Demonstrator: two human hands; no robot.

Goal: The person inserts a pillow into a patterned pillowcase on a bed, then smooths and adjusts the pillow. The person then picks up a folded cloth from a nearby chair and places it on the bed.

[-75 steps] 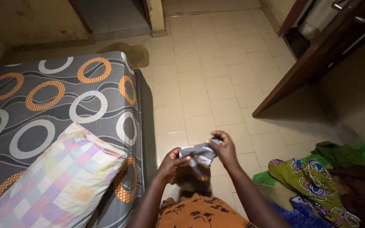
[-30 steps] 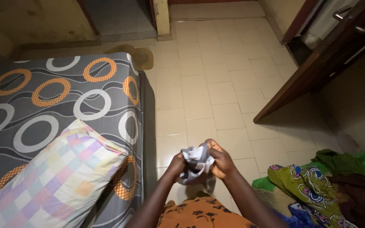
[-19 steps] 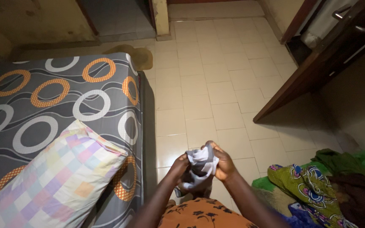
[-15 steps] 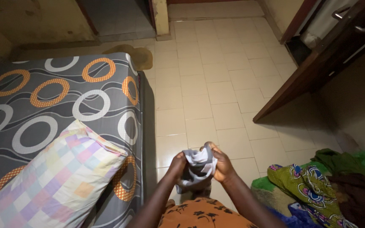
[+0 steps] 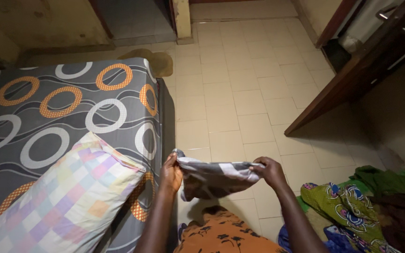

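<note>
— Do you see any package, label, sign or screen here, on the bed or on the floor?

— No, I see none of them. Nothing in view is a box, a packet, a printed label, a sign or a display.

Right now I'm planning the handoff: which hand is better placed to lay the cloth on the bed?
Left, probably: the left hand grips the cloth right beside the bed.
</note>
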